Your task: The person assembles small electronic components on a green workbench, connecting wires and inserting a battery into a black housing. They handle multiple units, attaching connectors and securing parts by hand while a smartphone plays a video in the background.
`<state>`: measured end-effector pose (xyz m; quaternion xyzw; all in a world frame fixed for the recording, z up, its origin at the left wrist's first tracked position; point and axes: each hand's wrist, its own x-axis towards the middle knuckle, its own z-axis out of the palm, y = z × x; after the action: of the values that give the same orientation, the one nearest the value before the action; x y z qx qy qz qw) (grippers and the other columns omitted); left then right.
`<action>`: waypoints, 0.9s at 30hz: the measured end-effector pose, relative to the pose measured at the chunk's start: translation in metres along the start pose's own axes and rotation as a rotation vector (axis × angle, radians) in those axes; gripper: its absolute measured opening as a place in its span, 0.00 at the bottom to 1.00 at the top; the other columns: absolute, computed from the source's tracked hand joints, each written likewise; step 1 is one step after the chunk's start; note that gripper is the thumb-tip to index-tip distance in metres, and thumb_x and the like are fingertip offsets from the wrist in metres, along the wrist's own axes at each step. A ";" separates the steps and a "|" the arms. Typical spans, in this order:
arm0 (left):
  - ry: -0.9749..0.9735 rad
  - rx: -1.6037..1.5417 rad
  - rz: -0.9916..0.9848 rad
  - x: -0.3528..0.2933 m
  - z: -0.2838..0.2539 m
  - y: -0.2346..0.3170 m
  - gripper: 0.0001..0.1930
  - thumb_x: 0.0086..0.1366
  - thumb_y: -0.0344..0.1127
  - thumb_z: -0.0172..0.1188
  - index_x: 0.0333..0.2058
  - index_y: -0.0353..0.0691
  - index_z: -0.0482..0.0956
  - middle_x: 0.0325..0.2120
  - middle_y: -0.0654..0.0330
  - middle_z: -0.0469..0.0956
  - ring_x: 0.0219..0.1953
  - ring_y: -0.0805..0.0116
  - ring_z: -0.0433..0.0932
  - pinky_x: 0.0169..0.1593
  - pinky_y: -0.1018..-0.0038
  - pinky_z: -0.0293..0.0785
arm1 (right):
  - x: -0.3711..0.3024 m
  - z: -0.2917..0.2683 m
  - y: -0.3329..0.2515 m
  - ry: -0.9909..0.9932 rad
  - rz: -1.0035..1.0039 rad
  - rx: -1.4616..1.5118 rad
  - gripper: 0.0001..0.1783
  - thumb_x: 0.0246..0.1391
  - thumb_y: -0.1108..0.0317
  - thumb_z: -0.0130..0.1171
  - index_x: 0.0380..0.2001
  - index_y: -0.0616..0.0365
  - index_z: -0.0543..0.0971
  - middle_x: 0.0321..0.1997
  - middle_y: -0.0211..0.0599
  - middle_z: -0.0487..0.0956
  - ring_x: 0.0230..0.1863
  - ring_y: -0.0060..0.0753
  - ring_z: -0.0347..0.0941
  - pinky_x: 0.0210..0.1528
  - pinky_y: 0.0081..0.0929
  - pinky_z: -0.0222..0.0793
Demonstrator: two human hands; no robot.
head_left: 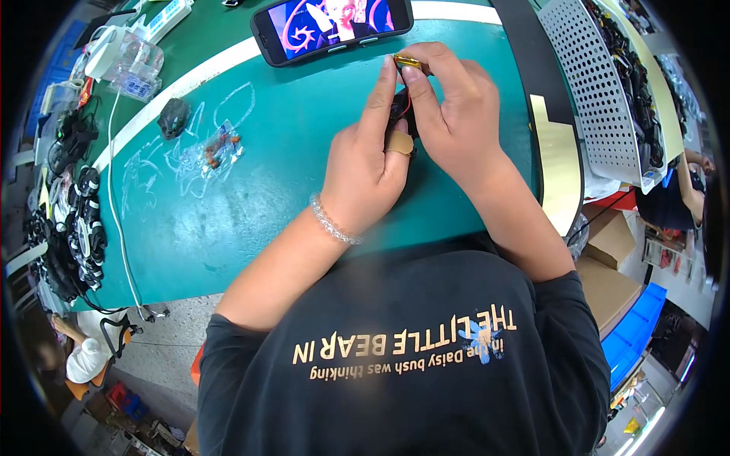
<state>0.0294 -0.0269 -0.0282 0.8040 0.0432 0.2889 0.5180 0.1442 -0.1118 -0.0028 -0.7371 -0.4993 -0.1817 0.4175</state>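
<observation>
Both my hands meet over the green table (281,159), just below a propped phone. My left hand (357,171) is closed around a small black device (398,106), mostly hidden by the fingers. Tan tape wraps its thumb. Between the thumb and forefinger of my right hand (460,118) is a small yellow, shiny piece that looks like a battery (407,61). A thin red wire (408,99) runs down from it toward the black device. The left fingertip touches or nearly touches the yellow piece.
A phone (331,30) with a lit screen stands at the back. On the left lie a clear bag of small parts (213,156), a dark lump (174,118), a white cable (112,175) and black cable bundles (87,228). A white perforated basket (597,83) stands right. Other people sit farther off.
</observation>
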 end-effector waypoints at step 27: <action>0.043 -0.039 -0.012 0.002 -0.004 -0.002 0.33 0.60 0.24 0.46 0.64 0.36 0.47 0.27 0.44 0.77 0.26 0.48 0.77 0.31 0.64 0.73 | 0.004 0.013 -0.019 0.030 0.031 0.231 0.13 0.52 0.74 0.55 0.42 0.63 0.74 0.31 0.40 0.77 0.33 0.42 0.70 0.36 0.34 0.67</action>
<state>0.0292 -0.0214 -0.0283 0.7872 0.0533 0.3036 0.5341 0.1269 -0.0964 0.0002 -0.6891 -0.4992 -0.1275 0.5095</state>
